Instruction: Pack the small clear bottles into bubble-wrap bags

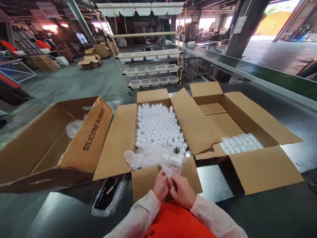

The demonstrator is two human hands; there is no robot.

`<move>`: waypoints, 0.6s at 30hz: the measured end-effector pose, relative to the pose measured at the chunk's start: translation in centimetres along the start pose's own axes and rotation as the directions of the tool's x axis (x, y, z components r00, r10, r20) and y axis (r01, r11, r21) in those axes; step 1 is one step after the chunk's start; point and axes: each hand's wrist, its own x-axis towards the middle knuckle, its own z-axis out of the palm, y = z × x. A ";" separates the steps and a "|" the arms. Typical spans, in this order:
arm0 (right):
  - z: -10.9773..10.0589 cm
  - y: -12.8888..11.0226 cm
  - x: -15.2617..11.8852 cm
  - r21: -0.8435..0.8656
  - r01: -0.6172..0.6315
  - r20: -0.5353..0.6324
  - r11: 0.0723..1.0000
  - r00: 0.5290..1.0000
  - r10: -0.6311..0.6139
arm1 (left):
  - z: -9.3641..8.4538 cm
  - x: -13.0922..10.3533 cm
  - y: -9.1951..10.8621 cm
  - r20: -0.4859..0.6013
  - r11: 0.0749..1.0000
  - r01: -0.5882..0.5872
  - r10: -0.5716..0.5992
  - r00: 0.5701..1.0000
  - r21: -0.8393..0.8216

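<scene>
My left hand (160,185) and my right hand (182,190) are close together at the near side of the middle cardboard box (143,183). Both have their fingers closed on the edge of a clear bubble wrap bag (170,169). A whitish cylindrical item shows dimly inside the bag. More bubble wrap (146,157) lies to the left, over the near end of the box. Many small, clear, silver-rimmed containers (157,124) fill that box in rows. Its flaps are spread outward.
On the right, an open carton (262,124) holds clear-wrapped cylinders (241,143). A box marked SILICONE RUBBER (95,129) stands left, with plastic inside. A black item in clear plastic (109,191) lies on the dark table (64,215). Beyond are a rack of bins (151,69) and a conveyor (247,71).
</scene>
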 end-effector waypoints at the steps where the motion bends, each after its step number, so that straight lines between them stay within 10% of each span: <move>1: 0.2 -0.2 0.1 0.023 0.016 0.000 1.000 1.000 -0.016 | 0.2 0.0 0.0 0.013 1.000 0.006 -0.005 1.000 -0.022; 8: 1.2 -0.7 -0.7 0.141 0.045 -0.019 0.989 0.999 -0.043 | 0.2 -0.7 1.4 0.050 0.983 -0.024 0.034 0.998 -0.183; 13: -3.0 -0.6 0.0 0.397 -0.093 0.262 0.913 0.965 -0.015 | -2.3 -1.5 6.2 0.137 0.949 -0.079 0.038 0.990 0.305; 16: -7.0 0.8 3.1 0.297 0.024 0.007 0.955 1.000 -0.027 | -2.7 -1.9 10.7 0.377 0.768 -0.148 -0.129 0.917 0.623; 18: -8.6 1.9 5.4 0.324 0.094 0.033 0.941 0.993 -0.111 | -2.3 -2.1 13.9 0.531 0.684 -0.256 -0.226 0.816 0.684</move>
